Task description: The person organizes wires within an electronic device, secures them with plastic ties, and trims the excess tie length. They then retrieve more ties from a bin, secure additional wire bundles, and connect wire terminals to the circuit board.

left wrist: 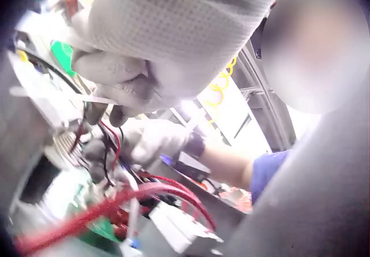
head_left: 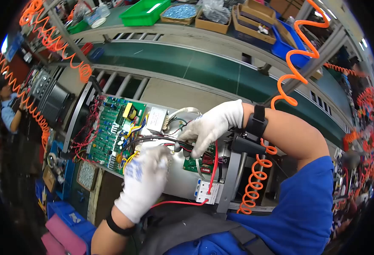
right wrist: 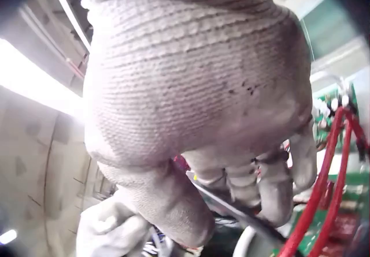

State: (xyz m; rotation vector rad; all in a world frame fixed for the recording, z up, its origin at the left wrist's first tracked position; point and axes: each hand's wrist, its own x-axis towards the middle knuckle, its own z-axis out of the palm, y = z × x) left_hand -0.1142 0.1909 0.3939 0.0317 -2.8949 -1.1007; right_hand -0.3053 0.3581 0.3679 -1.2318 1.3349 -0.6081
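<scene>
My gloved left hand (head_left: 146, 178) is over the near middle of a metal chassis (head_left: 178, 170). In the left wrist view its curled fingers pinch a thin white strip (left wrist: 95, 99), shaped like a cable tie, beside red and black wires (left wrist: 110, 147). My gloved right hand (head_left: 212, 127) reaches in from the far right side, fingers bent down around a bundle of black cables (head_left: 153, 138). In the right wrist view a dark cable (right wrist: 237, 211) passes under its fingers, close to the left hand (right wrist: 110, 228).
A green circuit board (head_left: 110, 127) and a silver box-shaped part (head_left: 157, 119) sit on the chassis. A red cable (head_left: 214, 165) runs to a white breaker (head_left: 206, 192). Orange coiled hoses (head_left: 255, 182) hang at the right. Green conveyor (head_left: 187, 63) and bins (head_left: 142, 12) lie beyond.
</scene>
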